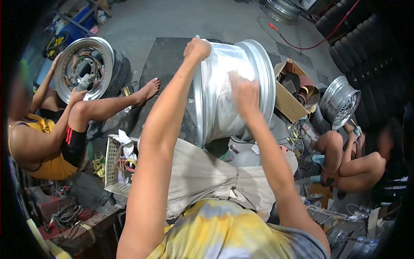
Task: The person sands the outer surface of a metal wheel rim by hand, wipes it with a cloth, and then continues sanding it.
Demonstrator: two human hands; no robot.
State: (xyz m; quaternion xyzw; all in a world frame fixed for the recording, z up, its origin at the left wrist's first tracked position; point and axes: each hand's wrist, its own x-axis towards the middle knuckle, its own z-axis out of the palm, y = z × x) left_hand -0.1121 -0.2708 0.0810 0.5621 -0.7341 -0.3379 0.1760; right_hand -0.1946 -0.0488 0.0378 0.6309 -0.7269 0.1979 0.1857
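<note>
A large silver wheel rim [222, 108] stands on its side in front of my knees, its barrel facing me and bright with streaky marks. My left hand [197, 48] is closed over the top of the rim's left lip. Against the right part of the barrel lies my right hand [246, 96], its fingers curled and smeared by motion. Whatever is under those fingers, if anything, is hidden.
On the left, a person holds a tool against another rim with a tyre [105, 69]. A plastic basket [112, 168] with tape rolls is near my left knee. Right of my rim sits a cardboard box [291, 101]; beyond it another person works at a spoked rim [340, 103].
</note>
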